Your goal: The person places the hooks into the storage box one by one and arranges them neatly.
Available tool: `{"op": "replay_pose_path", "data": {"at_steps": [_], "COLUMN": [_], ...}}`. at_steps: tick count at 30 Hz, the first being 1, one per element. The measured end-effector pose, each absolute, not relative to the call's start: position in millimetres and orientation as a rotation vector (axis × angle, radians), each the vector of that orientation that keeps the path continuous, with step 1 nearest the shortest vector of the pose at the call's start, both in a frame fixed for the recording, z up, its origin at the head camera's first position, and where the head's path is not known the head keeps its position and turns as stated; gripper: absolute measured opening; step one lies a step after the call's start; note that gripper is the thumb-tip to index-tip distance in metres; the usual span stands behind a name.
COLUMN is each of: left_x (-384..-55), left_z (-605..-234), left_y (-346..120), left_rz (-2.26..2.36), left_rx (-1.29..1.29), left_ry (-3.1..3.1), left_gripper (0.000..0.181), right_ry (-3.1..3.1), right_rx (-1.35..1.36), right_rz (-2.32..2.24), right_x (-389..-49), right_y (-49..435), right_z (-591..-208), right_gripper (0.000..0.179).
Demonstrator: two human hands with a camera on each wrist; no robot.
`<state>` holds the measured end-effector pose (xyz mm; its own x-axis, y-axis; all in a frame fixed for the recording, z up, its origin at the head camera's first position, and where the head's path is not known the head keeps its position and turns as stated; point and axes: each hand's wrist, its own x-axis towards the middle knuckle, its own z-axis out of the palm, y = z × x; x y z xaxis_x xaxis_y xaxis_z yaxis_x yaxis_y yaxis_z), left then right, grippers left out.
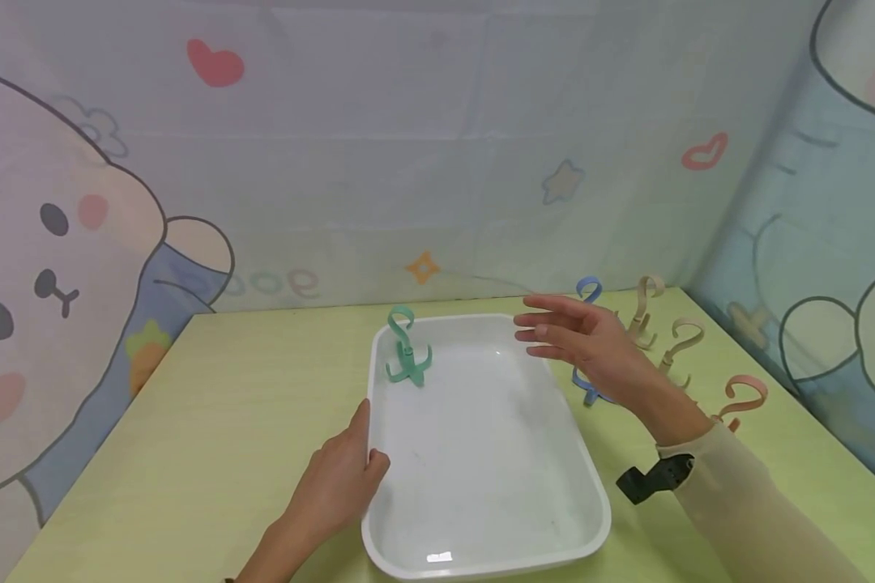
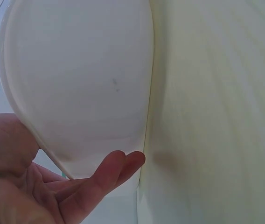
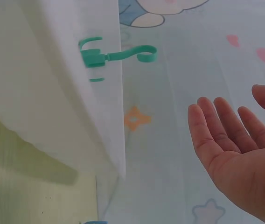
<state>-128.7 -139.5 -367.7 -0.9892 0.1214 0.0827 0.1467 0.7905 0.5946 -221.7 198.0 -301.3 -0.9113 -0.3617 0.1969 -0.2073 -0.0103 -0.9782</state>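
A white tray point(image 1: 481, 461) lies lengthwise in front of me. Its left rim is pinched by my left hand point(image 1: 339, 478), with the thumb over the edge and the fingers along the outer wall; in the left wrist view the fingertips point(image 2: 118, 168) lie against that wall. At the far left of the tray's inside stands a green multi-claw hook point(image 1: 408, 364), its curled top upward. My right hand point(image 1: 583, 340) hovers over the far right rim, palm towards the tray, fingers extended and nothing in them. The right wrist view shows the same green hook point(image 3: 95, 57) well apart from that hand.
Right of the tray are more claw hooks: blue ones point(image 1: 589, 397) partly behind my right hand, two beige ones point(image 1: 685, 332) and a pink one point(image 1: 745, 397) partly covered by my forearm. A cartoon-printed cloth point(image 1: 408, 162) borders the yellow-green table point(image 1: 262, 389) behind and at the sides.
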Motion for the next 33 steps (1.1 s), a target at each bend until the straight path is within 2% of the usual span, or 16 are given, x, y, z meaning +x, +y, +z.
{"op": "replay_pose_path", "data": {"at_steps": [33], "left_x": [-128.3], "left_z": [-366.7], "left_y": [-139.6], "left_rz": [-0.959], "left_rx": [-0.193], "left_ry": [-2.957], "left_gripper": [0.075], "right_ry": [2.098], "right_rx": [-0.619], "right_rz": [-2.204], "right_x": [-190.4], "right_y": [251.5], "right_z": [-333.3], "right_gripper": [0.038]}}
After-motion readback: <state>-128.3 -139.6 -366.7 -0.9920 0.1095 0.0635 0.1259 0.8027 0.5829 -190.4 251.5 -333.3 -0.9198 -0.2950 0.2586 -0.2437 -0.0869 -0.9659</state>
